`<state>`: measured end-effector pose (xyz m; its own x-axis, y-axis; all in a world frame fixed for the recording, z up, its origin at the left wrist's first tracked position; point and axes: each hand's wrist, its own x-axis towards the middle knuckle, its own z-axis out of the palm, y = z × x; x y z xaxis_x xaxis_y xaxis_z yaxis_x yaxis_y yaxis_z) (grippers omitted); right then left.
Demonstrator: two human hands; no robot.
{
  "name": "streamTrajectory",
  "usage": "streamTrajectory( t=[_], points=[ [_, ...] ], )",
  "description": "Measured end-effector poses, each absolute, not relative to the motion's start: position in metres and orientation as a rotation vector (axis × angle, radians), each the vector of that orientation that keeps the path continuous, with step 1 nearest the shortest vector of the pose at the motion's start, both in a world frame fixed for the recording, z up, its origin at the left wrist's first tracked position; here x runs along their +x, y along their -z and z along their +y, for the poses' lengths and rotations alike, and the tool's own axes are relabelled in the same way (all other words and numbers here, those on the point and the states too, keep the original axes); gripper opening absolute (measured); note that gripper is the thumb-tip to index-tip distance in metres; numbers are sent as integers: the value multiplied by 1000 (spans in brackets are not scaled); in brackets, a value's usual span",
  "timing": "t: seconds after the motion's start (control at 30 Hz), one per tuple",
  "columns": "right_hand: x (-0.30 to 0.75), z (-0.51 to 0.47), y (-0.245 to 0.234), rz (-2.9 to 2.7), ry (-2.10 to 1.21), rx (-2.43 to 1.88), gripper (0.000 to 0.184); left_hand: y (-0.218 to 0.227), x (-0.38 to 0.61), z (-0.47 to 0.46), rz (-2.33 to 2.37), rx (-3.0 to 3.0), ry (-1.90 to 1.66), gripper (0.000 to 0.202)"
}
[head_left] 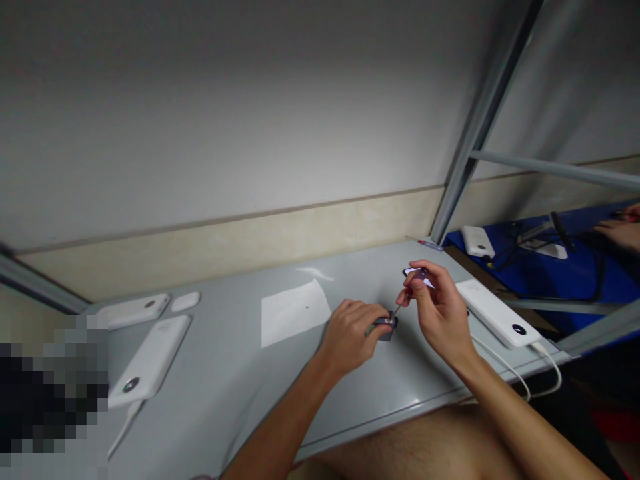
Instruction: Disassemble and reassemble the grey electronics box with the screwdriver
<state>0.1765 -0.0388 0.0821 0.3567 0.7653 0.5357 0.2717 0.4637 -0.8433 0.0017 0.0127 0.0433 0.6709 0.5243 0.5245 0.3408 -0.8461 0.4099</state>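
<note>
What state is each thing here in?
Dark device: gripped by left hand
Screwdriver: in right hand, tip at device
Paper: lying spread out
Rear screwdriver: lying loose
Right power bank: cable plugged in
Front left power bank: cable plugged in
Rear left power bank: lying flat
Rounded white object: lying flat

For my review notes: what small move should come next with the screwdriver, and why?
Probably a slight twist of the screwdriver by the right hand: its tip appears to meet the dark device, which the left hand holds.
</note>
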Motion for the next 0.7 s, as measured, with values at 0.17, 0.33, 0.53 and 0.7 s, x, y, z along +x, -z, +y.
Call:
streamTrajectory(
  t=[0.17,0.33,0.53,0.7],
  points=[
    [175,-40,-84,-1193,-421,-1085,23,-43,1,13,694,2611,-945,10],
    [176,-39,-84,-1181,-449,-1070,23,-42,2,12,701,2587,-980,7],
    [176,-39,-84,-1177,-498,-1044,24,-42,3,12,736,2575,-978,12],
    [177,-39,-84,-1185,-458,-1058,23,-42,2,12,700,2580,-985,11]
  ],
)
